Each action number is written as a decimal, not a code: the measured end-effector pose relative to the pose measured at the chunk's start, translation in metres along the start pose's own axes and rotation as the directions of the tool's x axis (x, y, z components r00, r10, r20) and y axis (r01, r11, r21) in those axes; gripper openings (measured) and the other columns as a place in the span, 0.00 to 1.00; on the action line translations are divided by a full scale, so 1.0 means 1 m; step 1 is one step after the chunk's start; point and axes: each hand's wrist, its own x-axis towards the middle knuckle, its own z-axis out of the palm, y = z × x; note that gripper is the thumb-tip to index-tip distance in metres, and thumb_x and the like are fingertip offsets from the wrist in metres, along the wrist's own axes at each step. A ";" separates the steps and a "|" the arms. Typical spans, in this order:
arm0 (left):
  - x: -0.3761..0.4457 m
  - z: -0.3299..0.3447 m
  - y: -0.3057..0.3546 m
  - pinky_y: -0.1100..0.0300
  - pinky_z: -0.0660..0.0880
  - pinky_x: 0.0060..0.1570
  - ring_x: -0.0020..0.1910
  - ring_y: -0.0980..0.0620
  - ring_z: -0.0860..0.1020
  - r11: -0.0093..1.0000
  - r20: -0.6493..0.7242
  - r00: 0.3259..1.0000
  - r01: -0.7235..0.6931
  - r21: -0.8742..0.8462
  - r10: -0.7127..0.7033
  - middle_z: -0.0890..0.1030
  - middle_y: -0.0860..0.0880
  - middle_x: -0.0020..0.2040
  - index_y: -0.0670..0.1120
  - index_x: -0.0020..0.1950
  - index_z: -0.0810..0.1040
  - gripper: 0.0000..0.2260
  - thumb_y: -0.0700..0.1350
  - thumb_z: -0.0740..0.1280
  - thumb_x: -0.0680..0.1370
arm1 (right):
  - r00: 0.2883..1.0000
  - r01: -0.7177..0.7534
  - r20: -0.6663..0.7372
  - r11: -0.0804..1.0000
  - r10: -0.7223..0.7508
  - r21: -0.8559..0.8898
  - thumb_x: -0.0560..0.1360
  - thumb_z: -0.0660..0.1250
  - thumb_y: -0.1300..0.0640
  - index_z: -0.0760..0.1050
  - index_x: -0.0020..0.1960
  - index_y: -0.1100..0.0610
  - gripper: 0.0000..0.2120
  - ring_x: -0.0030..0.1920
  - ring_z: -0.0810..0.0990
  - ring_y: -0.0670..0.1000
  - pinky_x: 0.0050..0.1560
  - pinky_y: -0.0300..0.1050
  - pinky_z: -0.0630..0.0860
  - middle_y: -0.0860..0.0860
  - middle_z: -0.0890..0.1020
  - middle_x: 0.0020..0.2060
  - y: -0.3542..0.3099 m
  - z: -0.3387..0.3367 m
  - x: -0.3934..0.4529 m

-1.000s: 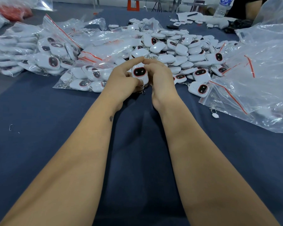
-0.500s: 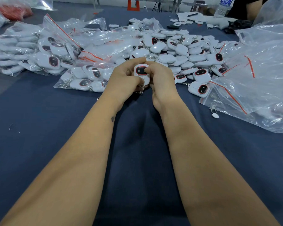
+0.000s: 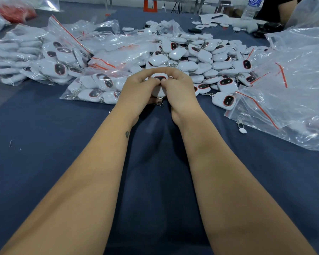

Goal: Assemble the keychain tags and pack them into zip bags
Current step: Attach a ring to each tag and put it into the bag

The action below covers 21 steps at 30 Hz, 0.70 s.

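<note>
A white keychain tag [image 3: 159, 77] with a dark, red-rimmed window is pinched between both hands just in front of the loose pile. My left hand [image 3: 136, 89] grips its left side and my right hand [image 3: 179, 91] its right side, thumbs meeting on top. Its metal ring [image 3: 159, 103] hangs below, partly hidden by the fingers. A big heap of loose white tags [image 3: 197, 57] lies right behind the hands. A filled zip bag [image 3: 92, 87] lies to the left of the hands.
More packed zip bags [image 3: 59, 59] are stacked at the left. A pile of empty clear zip bags [image 3: 291, 92] with red seals covers the right. A small white piece [image 3: 242, 130] lies by that pile. A water bottle [image 3: 251, 7] and another person's arm [image 3: 287, 8] are at the far right.
Both hands closed tighter over the tag. The thumbs came together on its top face, covering more of the dark window. The arms stayed in place.
</note>
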 end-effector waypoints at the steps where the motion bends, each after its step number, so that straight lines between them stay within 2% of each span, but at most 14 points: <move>1: -0.001 0.000 0.000 0.58 0.82 0.45 0.39 0.54 0.81 1.000 -0.001 1.000 -0.001 0.004 0.001 0.84 0.48 0.49 0.51 0.54 0.84 0.15 0.36 0.61 0.78 | 1.000 0.003 -0.003 1.000 -0.003 0.003 0.75 0.54 0.74 0.78 0.50 0.60 0.17 0.43 0.82 0.53 0.42 0.44 0.82 0.59 0.83 0.45 0.000 0.000 -0.001; 4: 0.000 0.000 -0.001 0.58 0.82 0.45 0.39 0.55 0.81 1.000 -0.011 1.000 0.001 0.017 -0.001 0.84 0.48 0.48 0.53 0.51 0.84 0.16 0.36 0.61 0.78 | 1.000 0.004 -0.006 1.000 -0.004 0.014 0.74 0.54 0.74 0.78 0.48 0.60 0.17 0.39 0.82 0.52 0.35 0.40 0.80 0.56 0.83 0.41 -0.002 0.000 -0.002; 11: 0.000 0.000 -0.003 0.45 0.80 0.55 0.42 0.51 0.80 0.996 -0.053 0.998 -0.010 0.085 0.015 0.83 0.47 0.46 0.54 0.51 0.82 0.15 0.36 0.62 0.78 | 1.000 0.017 0.026 1.000 -0.017 -0.004 0.76 0.54 0.74 0.77 0.49 0.59 0.17 0.41 0.82 0.51 0.40 0.39 0.81 0.56 0.82 0.44 0.000 0.001 -0.001; 15: -0.001 0.001 0.000 0.44 0.80 0.55 0.41 0.50 0.80 0.995 -0.081 0.997 -0.002 0.100 0.010 0.82 0.46 0.44 0.52 0.52 0.80 0.13 0.36 0.62 0.79 | 0.998 0.043 0.048 0.998 -0.041 -0.036 0.76 0.53 0.74 0.77 0.47 0.57 0.18 0.42 0.82 0.50 0.41 0.38 0.80 0.55 0.83 0.44 0.001 0.001 0.000; 18: -0.002 0.001 0.003 0.43 0.80 0.54 0.43 0.48 0.80 0.996 -0.100 0.995 0.004 0.093 0.005 0.82 0.42 0.47 0.48 0.54 0.80 0.11 0.35 0.63 0.79 | 0.997 0.046 0.055 0.999 -0.045 -0.022 0.76 0.54 0.74 0.77 0.44 0.56 0.19 0.43 0.83 0.52 0.44 0.42 0.81 0.53 0.83 0.41 0.001 0.001 0.000; 21: -0.005 0.002 0.005 0.44 0.81 0.53 0.41 0.50 0.80 0.997 -0.102 0.995 0.002 0.081 0.007 0.81 0.44 0.44 0.46 0.56 0.80 0.11 0.35 0.63 0.79 | 0.997 0.039 0.059 0.999 -0.041 0.033 0.74 0.54 0.74 0.78 0.44 0.57 0.18 0.42 0.83 0.54 0.41 0.43 0.82 0.54 0.83 0.39 0.000 0.001 -0.001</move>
